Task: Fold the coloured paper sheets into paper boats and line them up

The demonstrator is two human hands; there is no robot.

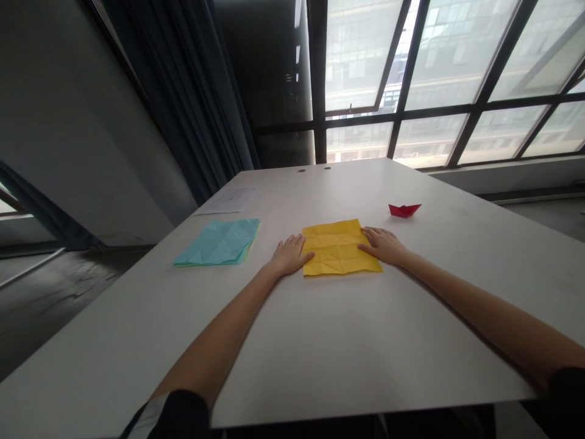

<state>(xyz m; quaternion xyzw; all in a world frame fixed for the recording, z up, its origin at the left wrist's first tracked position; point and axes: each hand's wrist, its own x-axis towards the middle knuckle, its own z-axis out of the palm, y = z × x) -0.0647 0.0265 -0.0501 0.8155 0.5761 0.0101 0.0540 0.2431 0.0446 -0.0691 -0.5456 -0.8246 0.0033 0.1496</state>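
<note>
A yellow sheet of paper [338, 247], marked with a grid of fold creases, lies spread on the white table between my hands. My left hand [291, 254] rests at its left edge, fingers extended and the thumb on the paper. At the right edge lies my right hand [384, 244], also flat, its thumb and fingertips touching the paper. Neither hand grips anything. Beyond my right hand sits a small red folded paper boat [404, 210].
To the left is a stack of creased paper [219, 242], light blue on top with green showing beneath. Farther back lies a printed white sheet [227, 200]. The white table [347, 341] reaches toward windows [439, 55] and a dark blue curtain [183, 79].
</note>
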